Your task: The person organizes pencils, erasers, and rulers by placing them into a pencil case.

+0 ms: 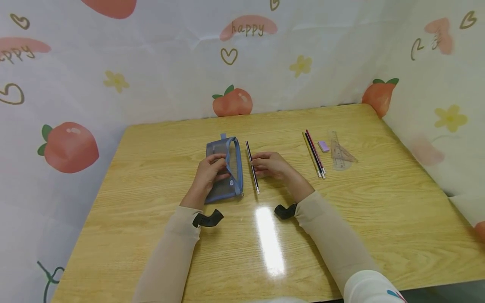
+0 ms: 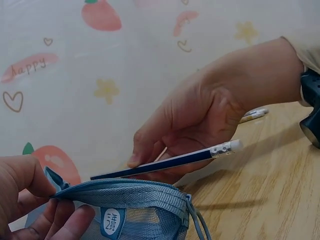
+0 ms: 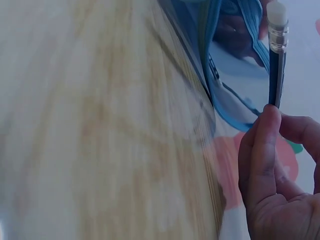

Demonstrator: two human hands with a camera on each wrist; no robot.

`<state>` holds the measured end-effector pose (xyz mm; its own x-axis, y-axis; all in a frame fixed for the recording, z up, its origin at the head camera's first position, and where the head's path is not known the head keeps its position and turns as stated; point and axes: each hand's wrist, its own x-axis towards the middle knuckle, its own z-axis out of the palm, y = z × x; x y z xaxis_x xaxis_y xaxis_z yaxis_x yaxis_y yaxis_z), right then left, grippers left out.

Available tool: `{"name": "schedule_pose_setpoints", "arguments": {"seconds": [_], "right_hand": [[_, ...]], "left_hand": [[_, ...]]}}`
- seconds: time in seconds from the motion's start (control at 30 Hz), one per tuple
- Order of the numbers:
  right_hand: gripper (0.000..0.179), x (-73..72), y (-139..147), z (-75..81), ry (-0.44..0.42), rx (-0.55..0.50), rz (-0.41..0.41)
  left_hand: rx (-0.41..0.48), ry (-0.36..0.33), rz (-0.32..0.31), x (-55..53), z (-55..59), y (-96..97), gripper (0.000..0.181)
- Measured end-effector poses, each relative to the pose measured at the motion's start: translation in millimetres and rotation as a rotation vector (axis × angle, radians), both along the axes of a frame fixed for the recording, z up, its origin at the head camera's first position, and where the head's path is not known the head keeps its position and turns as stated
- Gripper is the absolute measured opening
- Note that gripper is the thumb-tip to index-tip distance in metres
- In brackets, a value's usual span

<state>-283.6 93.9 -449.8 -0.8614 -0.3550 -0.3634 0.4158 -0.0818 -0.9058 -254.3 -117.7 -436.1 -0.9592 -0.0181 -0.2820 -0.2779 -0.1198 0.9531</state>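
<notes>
A blue mesh pencil case (image 1: 221,191) lies on the table with its zipped mouth spread apart on the right side. My left hand (image 1: 209,171) pinches the upper edge of that mouth; the left wrist view shows thumb and fingers (image 2: 62,217) on the fabric near a round label. Just right of the case, my right hand (image 1: 274,165) holds a dark pencil (image 1: 254,176) between thumb and fingers. Its white eraser end (image 2: 235,145) points toward my body. In the right wrist view the pencil (image 3: 276,75) stands beside the case's opening (image 3: 212,75).
Right of my hands lie several pencils (image 1: 313,153) side by side, a purple eraser (image 1: 323,146) and clear rulers (image 1: 337,153), one of them triangular. The wooden table (image 1: 151,176) meets a fruit-printed sheet (image 1: 170,75) at the back and sides.
</notes>
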Motion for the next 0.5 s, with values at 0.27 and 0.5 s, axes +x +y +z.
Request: {"name": "schedule_pose_setpoints", "arguments": {"seconds": [0.27, 0.5], "right_hand": [[0.037, 4.3, -9.8, 1.0, 0.01, -0.015, 0.011], [0.038, 5.5, -13.8, 1.3, 0.018, -0.003, 0.031]], "left_hand": [[0.005, 0.006, -0.004, 0.8, 0.1, 2.4, 0.029], [0.007, 0.018, -0.018, 1.2, -0.4, 6.0, 0.029]]}}
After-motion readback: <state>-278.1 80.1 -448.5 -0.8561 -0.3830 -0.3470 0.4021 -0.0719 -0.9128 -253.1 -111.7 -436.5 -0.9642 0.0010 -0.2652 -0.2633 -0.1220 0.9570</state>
